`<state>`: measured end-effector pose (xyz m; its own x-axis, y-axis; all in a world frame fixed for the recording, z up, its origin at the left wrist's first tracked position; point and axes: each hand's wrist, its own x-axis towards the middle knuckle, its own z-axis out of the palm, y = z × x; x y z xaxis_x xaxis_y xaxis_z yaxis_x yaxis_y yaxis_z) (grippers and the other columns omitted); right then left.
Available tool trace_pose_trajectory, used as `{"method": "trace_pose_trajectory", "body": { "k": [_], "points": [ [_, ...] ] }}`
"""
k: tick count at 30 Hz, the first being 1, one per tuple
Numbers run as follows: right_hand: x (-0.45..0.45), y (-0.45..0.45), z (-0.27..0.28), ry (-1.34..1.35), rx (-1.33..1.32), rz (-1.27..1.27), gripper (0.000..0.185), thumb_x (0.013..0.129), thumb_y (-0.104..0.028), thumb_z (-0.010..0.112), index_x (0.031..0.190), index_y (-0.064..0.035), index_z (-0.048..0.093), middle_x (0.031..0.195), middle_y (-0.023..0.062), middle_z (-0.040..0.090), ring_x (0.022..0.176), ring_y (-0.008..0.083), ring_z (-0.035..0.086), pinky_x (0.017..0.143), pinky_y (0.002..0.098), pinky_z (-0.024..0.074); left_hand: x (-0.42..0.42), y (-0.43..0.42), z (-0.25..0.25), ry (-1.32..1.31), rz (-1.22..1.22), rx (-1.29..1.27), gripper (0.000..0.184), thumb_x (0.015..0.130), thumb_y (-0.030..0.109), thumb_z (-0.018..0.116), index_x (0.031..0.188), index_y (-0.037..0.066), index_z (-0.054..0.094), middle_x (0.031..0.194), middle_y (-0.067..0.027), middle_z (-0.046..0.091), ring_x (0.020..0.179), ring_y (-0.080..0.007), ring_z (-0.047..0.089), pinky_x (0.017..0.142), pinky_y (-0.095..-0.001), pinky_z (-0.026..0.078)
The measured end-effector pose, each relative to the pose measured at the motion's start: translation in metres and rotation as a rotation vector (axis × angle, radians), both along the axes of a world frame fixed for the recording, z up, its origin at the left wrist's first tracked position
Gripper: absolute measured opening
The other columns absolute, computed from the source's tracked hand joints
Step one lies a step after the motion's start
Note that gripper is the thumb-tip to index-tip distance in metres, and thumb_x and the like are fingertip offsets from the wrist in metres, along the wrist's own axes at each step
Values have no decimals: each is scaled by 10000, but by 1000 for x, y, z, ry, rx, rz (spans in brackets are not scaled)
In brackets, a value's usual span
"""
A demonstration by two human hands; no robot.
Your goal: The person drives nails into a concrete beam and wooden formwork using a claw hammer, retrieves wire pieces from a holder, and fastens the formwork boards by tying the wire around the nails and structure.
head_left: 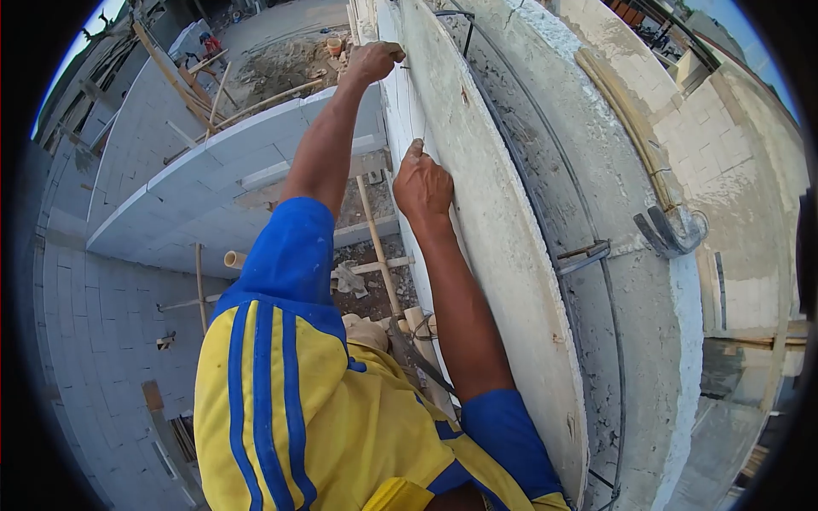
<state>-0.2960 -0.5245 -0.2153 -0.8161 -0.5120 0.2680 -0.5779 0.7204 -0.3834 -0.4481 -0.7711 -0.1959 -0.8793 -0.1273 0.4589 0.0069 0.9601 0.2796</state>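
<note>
My left hand [375, 61] reaches far forward, closed, with its fingertips at the top of a weathered formwork board [503, 230]. Nearer to me, my right hand [423, 186] is also closed against the board's left face, thumb and forefinger pressed together and pointing away. A thin dark line, perhaps a string, [410, 98] runs between both hands along the white block wall [394, 115]. A small nail-like stub shows just below my left fingertips. What either hand pinches is hidden or too small to name.
Right of the board lies a rough concrete beam [579, 170] with dark rods and a metal clamp [588, 255]. A hooked metal tool [673, 230] rests farther right. Bamboo poles [377, 243] cross the gap below. A person in red [210, 44] is far off at upper left.
</note>
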Motion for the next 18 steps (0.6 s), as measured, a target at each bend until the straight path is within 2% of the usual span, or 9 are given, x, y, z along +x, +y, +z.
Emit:
{"method": "trace_pose_trajectory", "body": {
  "k": [1,2,4,6,8,9,13,16,18],
  "points": [
    [-1,0,0,-13,1,5,459,910,-99,411,1268,188,433,842,253,678,708,354,700,607,422,568,-7,-3,-27,24,18,278,177,921,235,540,916,154,698,786,-140,674,728,-282,646,640,-383,442],
    [0,1,-2,-21,9,6,459,910,-99,411,1268,188,433,842,253,678,708,354,700,607,422,568,-4,5,-50,16,20,286,177,921,235,540,916,154,698,786,-140,674,728,-282,646,640,-383,442],
    [-1,0,-1,-28,-16,1,457,919,-103,401,1266,194,427,825,250,678,699,353,699,597,412,569,10,30,-73,-3,90,889,211,937,317,556,943,169,707,833,-167,680,760,-288,651,653,-382,459],
    [1,1,0,-10,-3,9,450,929,-105,391,1261,196,425,818,250,677,696,353,698,591,410,569,27,46,-69,20,87,864,199,926,297,554,955,181,713,869,-149,694,794,-280,664,657,-401,457],
    [-2,3,-1,11,14,14,444,938,-108,382,1257,198,424,811,251,676,693,353,698,586,408,570,39,47,-27,64,161,59,187,909,265,549,960,184,709,862,-122,700,790,-266,665,652,-411,448],
    [-2,3,-3,9,2,11,438,949,-113,368,1254,196,428,808,251,675,692,358,695,592,413,570,39,42,0,-52,159,-143,183,893,226,538,955,191,706,867,-82,708,807,-270,667,684,-409,457],
    [1,2,1,-90,-66,-11,431,949,-114,371,1244,191,445,809,252,675,688,361,691,612,424,570,1,2,18,-119,77,-396,167,918,205,536,932,164,698,829,-70,701,789,-289,658,710,-404,458],
    [2,2,1,-54,-85,-17,424,937,-114,387,1231,183,465,811,247,677,682,355,690,619,426,568,-2,4,-18,-197,-9,549,302,991,337,508,969,89,680,681,-24,573,653,-127,506,646,-317,409],
    [2,4,-2,35,-29,14,420,932,-111,399,1227,180,470,815,242,680,684,340,693,609,415,568,6,23,-67,-67,-41,1137,347,987,362,515,899,59,659,688,24,534,647,-98,455,619,-287,390]
  ]
}}
